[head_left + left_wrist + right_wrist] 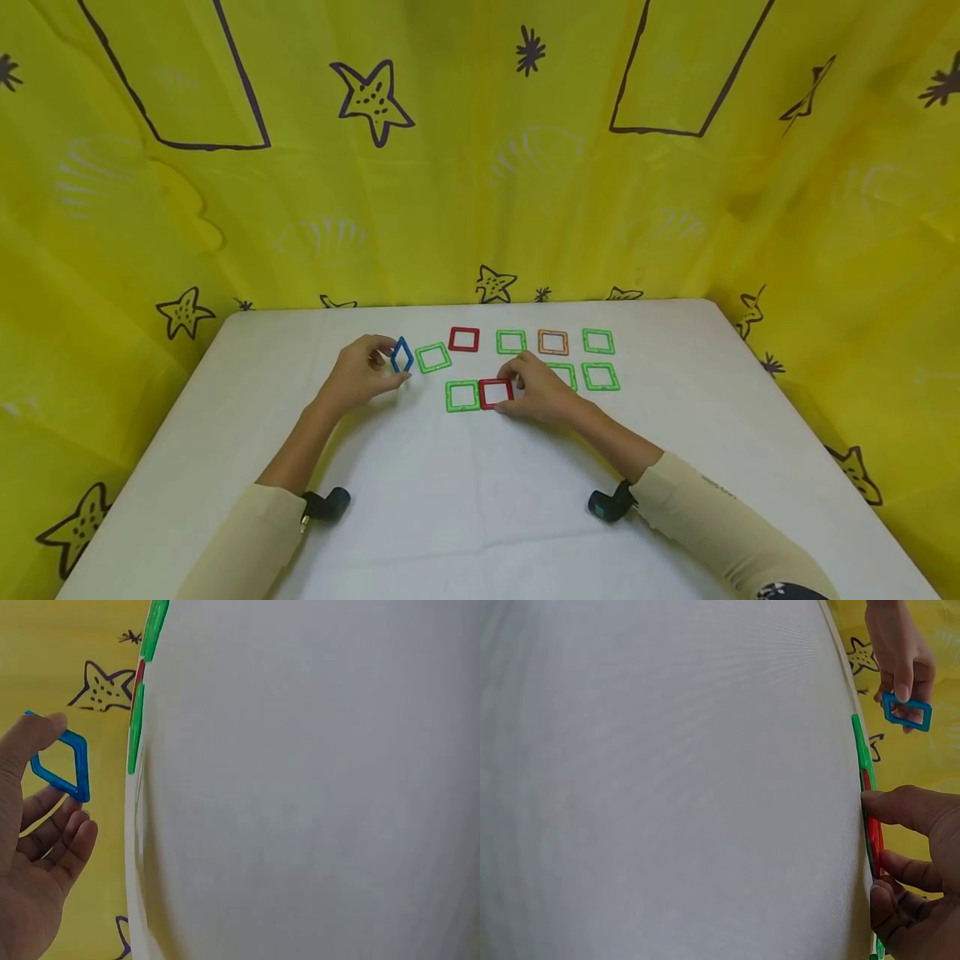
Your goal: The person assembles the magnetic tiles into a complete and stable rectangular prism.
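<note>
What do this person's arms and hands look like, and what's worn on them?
The left hand and right hand wear no gloves. The left sleeve and right sleeve are beige, ending on the forearm. A small black device sits by each cuff: left device, right device. The right sleeve bears a faint marking, too small to read.

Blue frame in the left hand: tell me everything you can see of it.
The blue frame is a four-sided outline with an open middle, glossy and plastic-looking. The left hand pinches it between thumb and fingers, tilted and raised off the white table. In the head view it appears just left of a green frame.
</note>
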Demonstrator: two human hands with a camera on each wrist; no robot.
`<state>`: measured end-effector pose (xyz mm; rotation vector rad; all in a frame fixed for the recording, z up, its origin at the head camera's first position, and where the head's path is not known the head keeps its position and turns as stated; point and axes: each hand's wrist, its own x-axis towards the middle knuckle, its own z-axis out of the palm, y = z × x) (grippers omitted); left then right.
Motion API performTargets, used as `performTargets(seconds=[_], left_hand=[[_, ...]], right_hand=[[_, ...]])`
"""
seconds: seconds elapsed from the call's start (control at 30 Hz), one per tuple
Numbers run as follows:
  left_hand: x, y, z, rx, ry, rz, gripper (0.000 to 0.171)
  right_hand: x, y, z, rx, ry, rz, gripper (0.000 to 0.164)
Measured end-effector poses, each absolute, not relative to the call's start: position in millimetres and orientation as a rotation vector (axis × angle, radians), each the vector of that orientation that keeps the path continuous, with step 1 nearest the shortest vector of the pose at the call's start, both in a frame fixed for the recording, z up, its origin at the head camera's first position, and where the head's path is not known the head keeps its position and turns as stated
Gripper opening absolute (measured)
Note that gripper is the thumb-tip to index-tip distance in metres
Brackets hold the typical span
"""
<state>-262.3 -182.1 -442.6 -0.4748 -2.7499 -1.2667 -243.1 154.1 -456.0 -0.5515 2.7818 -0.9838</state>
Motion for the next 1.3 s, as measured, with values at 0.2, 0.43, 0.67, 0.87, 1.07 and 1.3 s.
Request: performTargets(seconds=[0.2,0.43,0.67,0.87,1.07,1.3], left_hand=[[-254.8,-166.5,-440.0,-0.568,-2.747,-1.304,0.057],[-252.7,-150.5,-444.1,-0.711,-2.731,-1.345,0.054],[-252.1,-140.7,-449.0,-0.855,-2.678,-1.394,0.048],[-250.8,-137.1,-452.5,-0.852,-2.709,-1.381,0.047],[-250.1,-134.3,-460.0,-0.812,-2.777,-1.372,0.051],[-250.3,-132.4,-464.9,-0.814,-2.799,-1.346,0.055]], right_hand=[[-243.4,153.2,-457.0,-0.543,2.787,-0.974,0.045],[-243.6,152.9,-457.3,-0.523,2.801,-0.958,0.046],[-242.5,152.5,-456.2,-0.519,2.797,-0.977,0.046],[-242.2,152.3,-456.2,-0.517,2.803,-0.965,0.046],[-242.4,151.7,-456.4,-0.499,2.794,-0.971,0.048],[-241.5,151.5,-456.0,-0.494,2.794,-0.968,0.049]])
